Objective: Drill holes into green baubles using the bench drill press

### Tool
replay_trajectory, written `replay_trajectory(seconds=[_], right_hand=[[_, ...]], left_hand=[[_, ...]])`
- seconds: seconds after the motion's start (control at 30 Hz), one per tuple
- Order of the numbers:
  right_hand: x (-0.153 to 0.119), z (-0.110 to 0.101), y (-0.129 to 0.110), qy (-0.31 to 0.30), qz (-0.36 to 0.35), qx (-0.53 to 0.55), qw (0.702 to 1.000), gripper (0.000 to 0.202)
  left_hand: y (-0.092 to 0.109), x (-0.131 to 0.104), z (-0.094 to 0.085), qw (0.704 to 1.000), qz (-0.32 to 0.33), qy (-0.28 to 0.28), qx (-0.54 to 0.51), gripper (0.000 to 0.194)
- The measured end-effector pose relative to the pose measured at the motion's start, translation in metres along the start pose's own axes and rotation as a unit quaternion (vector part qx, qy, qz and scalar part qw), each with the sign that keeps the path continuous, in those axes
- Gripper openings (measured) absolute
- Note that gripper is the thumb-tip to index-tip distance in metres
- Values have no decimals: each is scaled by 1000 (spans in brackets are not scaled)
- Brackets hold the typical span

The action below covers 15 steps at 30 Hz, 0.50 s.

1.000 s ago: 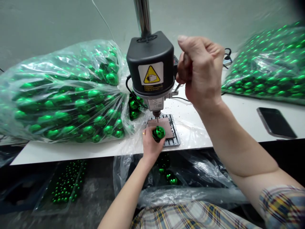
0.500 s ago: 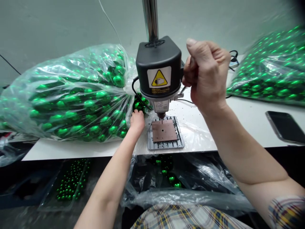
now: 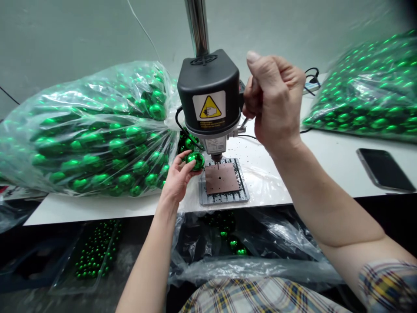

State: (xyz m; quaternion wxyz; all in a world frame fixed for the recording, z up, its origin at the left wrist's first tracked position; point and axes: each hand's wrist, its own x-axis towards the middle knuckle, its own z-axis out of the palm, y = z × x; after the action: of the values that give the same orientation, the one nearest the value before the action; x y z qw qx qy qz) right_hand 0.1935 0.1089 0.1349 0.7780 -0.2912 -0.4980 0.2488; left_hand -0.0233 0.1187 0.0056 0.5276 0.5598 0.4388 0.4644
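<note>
A shiny green ball (image 3: 196, 161) is pinched between the thumb and fingers of my left hand (image 3: 178, 177), just left of the drill bit. My right hand (image 3: 276, 95) is closed in a fist around the feed lever (image 3: 243, 127) of the small bench drill press (image 3: 210, 91); the lever's grip is hidden inside it. Beneath the drill bit (image 3: 218, 165) lies a reddish-brown plate (image 3: 224, 179) with a small dark hole. That plate rests on the slotted grey base (image 3: 208, 200), which is strewn with dark shavings.
Left of the press lies a large clear bag (image 3: 97, 143) of green balls; another bag (image 3: 371, 95) sits at the right. A phone (image 3: 386, 169) lies on the white table (image 3: 329, 169). Below the front edge are a plastic sheet with several balls (image 3: 241, 251) and a clear bin (image 3: 97, 282).
My left hand has come out of the bag's opening with a green ball and moved slightly nearer the drill. My right hand keeps its hold on the lever. The view has shifted slightly.
</note>
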Motion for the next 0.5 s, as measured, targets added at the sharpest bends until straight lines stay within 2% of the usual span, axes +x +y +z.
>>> replay_trajectory(seconds=[0.1, 0.2, 0.27, 0.43, 0.5], right_hand=[[-1, 1, 0, 3, -2, 2, 1000, 60], [0, 1, 0, 2, -3, -3, 1000, 61], [0, 1, 0, 1, -2, -5, 1000, 63], [0, 0, -1, -6, 0, -6, 1000, 64], [0, -1, -1, -11, 1, -1, 1000, 63]], left_hand=[[-2, -17, 5, 984, -96, -56, -140, 45], [-14, -24, 13, 977, -125, -63, -161, 48], [-25, -25, 20, 983, -110, -46, -138, 53], [-57, -22, 39, 999, 10, 40, -22, 61], [-66, -20, 42, 998, 33, 50, 21, 62]])
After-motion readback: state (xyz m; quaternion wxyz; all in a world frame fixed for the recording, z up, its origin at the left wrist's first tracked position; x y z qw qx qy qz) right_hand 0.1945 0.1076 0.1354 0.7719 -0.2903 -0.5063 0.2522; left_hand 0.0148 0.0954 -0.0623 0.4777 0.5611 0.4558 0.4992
